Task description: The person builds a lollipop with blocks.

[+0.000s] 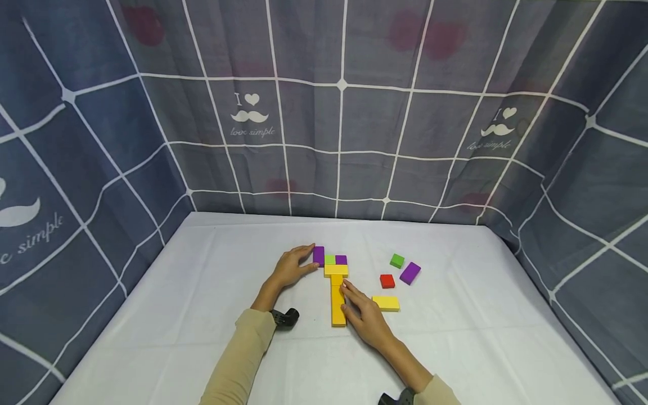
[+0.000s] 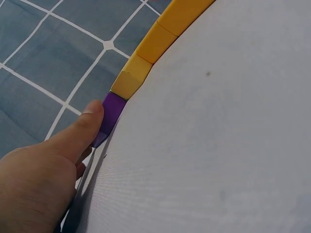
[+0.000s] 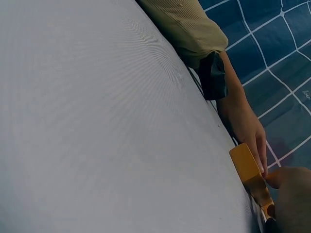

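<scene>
My left hand (image 1: 289, 267) pinches an upright-lying purple block (image 1: 318, 256) between thumb and fingers. In the left wrist view the thumb presses on that purple block (image 2: 111, 115). Right of it lie a light green block (image 1: 330, 260) and a small purple block (image 1: 341, 260), above a crosswise yellow block (image 1: 336, 271). Below runs a column of darker yellow blocks (image 1: 338, 312). My right hand (image 1: 372, 320) rests against the column's right side, its fingers extended and touching the edge. The right wrist view shows the yellow column (image 3: 245, 162) beside the right hand, partly hidden.
Loose on the white tabletop (image 1: 481, 337), to the right, lie a green block (image 1: 397, 260), a purple block (image 1: 410, 273), a red block (image 1: 387, 281) and a yellow block (image 1: 387, 304) near the right hand. A checked curtain (image 1: 314, 124) surrounds the table's back and sides.
</scene>
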Demonstrator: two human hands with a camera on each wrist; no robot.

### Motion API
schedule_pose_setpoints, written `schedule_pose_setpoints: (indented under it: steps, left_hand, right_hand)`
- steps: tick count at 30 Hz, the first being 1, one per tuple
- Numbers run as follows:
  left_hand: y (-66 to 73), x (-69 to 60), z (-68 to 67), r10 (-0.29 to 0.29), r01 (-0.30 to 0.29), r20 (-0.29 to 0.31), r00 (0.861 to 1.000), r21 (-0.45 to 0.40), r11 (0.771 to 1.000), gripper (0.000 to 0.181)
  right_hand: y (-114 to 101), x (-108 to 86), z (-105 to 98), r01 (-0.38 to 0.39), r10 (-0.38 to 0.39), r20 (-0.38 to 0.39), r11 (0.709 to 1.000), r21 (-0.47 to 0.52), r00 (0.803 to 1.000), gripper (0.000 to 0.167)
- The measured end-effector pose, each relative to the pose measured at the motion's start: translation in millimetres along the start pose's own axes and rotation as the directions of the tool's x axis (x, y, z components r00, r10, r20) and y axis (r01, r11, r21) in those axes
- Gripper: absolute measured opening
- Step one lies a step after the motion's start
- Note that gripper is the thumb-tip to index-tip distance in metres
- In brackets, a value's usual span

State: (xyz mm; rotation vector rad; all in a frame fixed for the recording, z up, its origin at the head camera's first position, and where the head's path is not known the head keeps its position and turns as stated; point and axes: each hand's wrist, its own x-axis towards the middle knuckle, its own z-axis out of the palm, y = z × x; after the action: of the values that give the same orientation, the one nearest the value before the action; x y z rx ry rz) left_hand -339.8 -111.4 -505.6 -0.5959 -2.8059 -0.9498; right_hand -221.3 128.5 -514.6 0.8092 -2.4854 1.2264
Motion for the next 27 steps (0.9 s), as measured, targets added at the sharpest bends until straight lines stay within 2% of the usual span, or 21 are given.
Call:
schedule_pose_setpoints:
  steps: [5, 8, 13, 17, 20, 27]
  left_hand:
    - [-4.1, 1.5, -2.4, 0.003, -0.003, -0.006, 1.000, -0.004, 1.000, 0.063]
    - [-6.1, 3.9, -2.2, 0.013, -0.013, -0.002, 1.000, -0.007, 1.000, 0.062]
    - [-7.8, 7.3, -1.2, 0.028, -0.028, 0.003, 1.000, -0.004, 1.000, 0.062]
    - [-5.9, 6.9, -1.9, 0.025, -0.025, 0.006, 1.000, -0.004, 1.000, 0.062]
    - [-5.2, 6.5, -2.4, 0.025, -0.025, 0.004, 1.000, -0.003, 1.000, 0.061]
    - [-4.4, 6.5, -3.0, 0.020, -0.020, 0.003, 1.000, -0.013, 1.000, 0.061]
  right_hand:
    - [-5, 7.7, -4, 0.020, -0.020, -0.009, 0.999, 0.028, 1.000, 0.044]
    - [-4, 13.7, -13, 0.034, -0.034, -0.046, 0.999, 0.014, 0.998, 0.043]
    - [12, 20.9, -37, 0.018, -0.024, -0.184, 0.999, -0.033, 0.983, 0.044]
    - [33, 19.6, -55, -0.062, 0.038, -0.259, 0.994, -0.089, 0.965, 0.046]
    - [46, 16.7, -63, -0.138, 0.108, -0.252, 0.985, -0.105, 0.962, 0.049]
    - [57, 12.7, -72, -0.271, 0.253, -0.154, 0.956, -0.110, 0.955, 0.055]
